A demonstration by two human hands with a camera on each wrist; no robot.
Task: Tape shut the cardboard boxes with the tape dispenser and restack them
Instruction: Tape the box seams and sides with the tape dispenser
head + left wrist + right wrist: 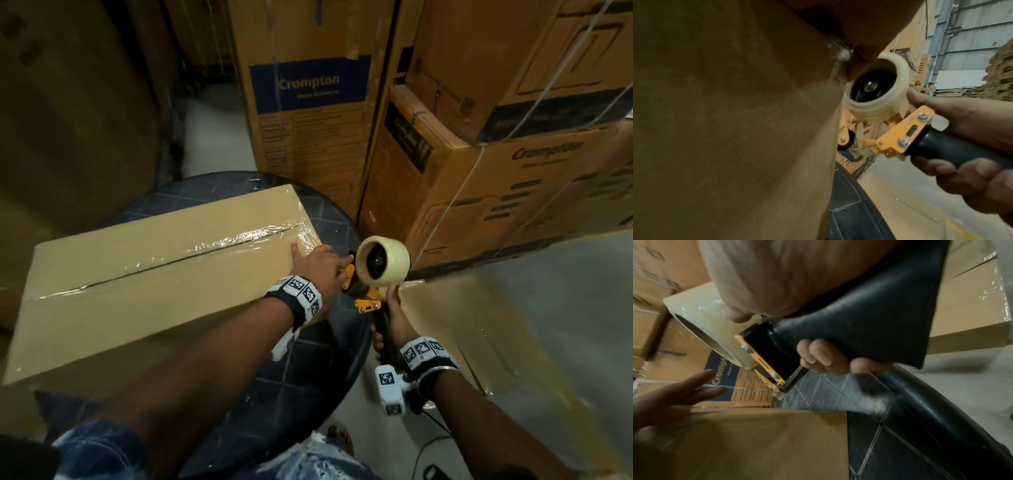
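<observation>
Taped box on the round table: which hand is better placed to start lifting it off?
Left, probably. The left hand already lies flat on the box at its taped end; the right hand grips the tape dispenser beside the box.

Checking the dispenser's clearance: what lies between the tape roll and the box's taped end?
In the head view, only the left hand, fingers flat on the cardboard box, sits between it and the tape roll.

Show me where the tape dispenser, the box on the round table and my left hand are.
tape dispenser [383, 262]: head view, on the tape roll.
box [137, 284]: head view, on its taped top.
left hand [317, 262]: head view, back of the hand.
</observation>
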